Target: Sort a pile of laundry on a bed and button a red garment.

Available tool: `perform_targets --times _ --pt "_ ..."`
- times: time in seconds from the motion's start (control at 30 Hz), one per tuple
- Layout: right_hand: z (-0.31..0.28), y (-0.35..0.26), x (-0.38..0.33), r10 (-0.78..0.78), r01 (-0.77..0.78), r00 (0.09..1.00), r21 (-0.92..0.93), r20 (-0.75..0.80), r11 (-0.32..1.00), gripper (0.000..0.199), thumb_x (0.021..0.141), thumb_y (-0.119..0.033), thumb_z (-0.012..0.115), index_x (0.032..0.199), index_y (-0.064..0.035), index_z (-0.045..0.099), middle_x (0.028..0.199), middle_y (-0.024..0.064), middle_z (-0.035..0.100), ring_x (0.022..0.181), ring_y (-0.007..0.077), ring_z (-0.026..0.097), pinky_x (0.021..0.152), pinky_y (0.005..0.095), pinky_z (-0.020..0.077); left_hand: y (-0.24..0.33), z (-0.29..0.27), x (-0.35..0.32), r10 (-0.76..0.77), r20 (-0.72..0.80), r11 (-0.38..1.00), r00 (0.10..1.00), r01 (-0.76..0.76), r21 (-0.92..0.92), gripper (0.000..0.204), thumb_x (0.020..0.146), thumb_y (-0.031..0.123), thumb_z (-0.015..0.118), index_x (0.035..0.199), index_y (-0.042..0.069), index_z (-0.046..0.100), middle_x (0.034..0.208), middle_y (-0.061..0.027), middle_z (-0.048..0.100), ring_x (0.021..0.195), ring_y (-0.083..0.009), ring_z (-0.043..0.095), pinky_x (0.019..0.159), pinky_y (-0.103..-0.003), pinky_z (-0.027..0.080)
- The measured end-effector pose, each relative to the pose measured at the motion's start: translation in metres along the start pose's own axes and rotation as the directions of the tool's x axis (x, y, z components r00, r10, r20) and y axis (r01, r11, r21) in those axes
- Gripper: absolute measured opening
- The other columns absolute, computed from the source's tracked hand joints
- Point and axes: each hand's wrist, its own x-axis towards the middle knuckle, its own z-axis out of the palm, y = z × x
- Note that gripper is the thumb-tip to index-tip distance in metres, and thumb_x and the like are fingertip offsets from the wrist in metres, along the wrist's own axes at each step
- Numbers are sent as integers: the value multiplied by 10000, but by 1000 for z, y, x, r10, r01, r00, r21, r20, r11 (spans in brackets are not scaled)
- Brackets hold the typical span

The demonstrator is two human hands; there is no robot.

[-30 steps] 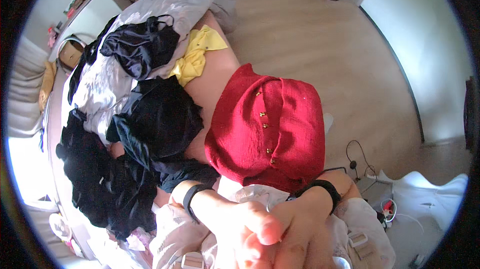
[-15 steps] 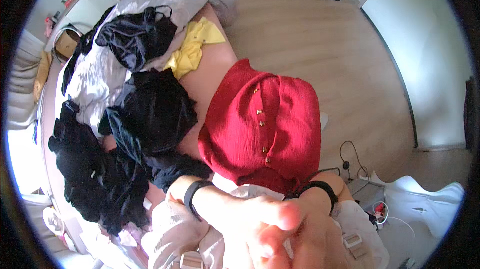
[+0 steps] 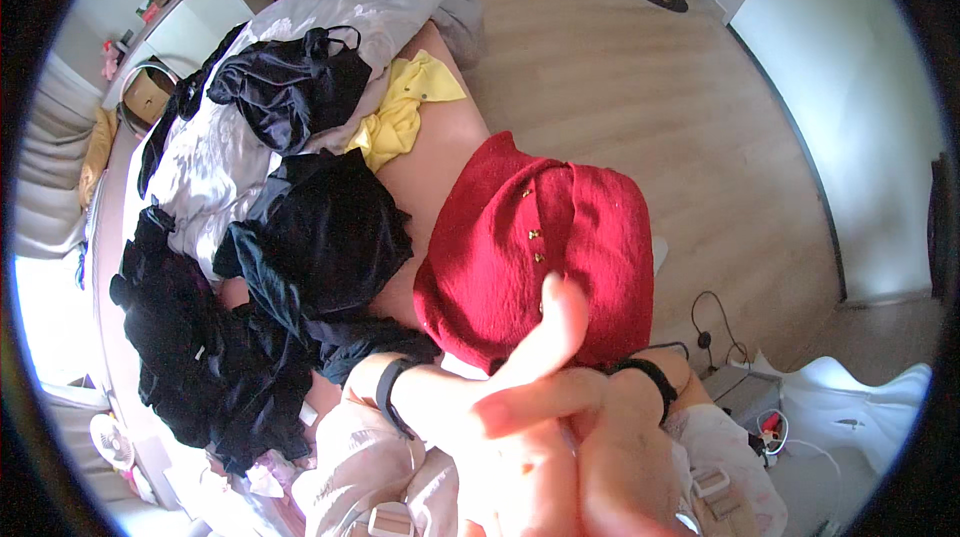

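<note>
My left hand [image 3: 515,462] and my right hand [image 3: 625,447] are raised close in front of me at the lower middle, pressed together. The left thumb stands up, apart from the other fingers. My right thumb stretches leftward across the left hand; the lower fingers are overexposed and partly cut off. I see nothing held in either. Each wrist wears a black band. Behind the hands lies a red knitted garment [image 3: 475,267] with small gold buttons, spread near my lap. The left thumb overlaps it in view; I cannot tell that it touches.
A pink-covered bed [image 3: 440,152] carries several black garments [image 3: 325,227], a yellow garment [image 3: 395,122] and a pale silvery quilt [image 3: 205,177]. At the right stand a grey box [image 3: 745,392] with cables and a rumpled white sheet [image 3: 850,407]. Wooden flooring [image 3: 650,87] extends beyond.
The left thumb has lifted away from the other fingers and points up over the red garment. My right thumb now lies across the left hand. The view has shifted slightly.
</note>
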Motion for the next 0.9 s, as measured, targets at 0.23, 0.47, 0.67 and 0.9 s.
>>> perform_targets --times 0.23,0.47,0.67,0.9 --pt "-41 2 -5 -231 257 955 -127 188 958 674 879 -480 579 1321 18 477 1395 168 428 1317 293 327 1086 472 167 1 -22 -2 -120 -123 873 985 163 459 824 847 625 388 1377 -4 326 1418 -343 193 1343 -496 126 1056 -609 76" --pt "-75 -5 -18 292 -352 918 -207 -270 913 678 826 -231 726 1372 14 408 1224 103 532 1164 189 478 1003 344 332 -29 -22 -7 -173 -242 361 955 290 886 870 851 649 359 1419 -9 311 1456 -363 170 1382 -515 96 1082 -632 46" --pt "-124 -28 -40 587 -712 648 -112 -486 693 373 930 -106 594 1272 6 499 1130 50 604 1012 99 577 840 249 505 -42 -39 -36 -127 -411 479 903 418 771 573 864 252 532 1329 -68 434 1386 -314 364 1289 -452 371 1071 -503 292" --pt "-213 -102 -206 127 -845 483 -423 -866 327 271 930 -39 520 1197 7 517 1052 144 656 878 190 672 756 306 552 -110 -73 -122 -472 -503 -43 724 551 833 422 835 159 635 1242 76 557 1251 -174 513 1108 -350 519 933 -442 442"
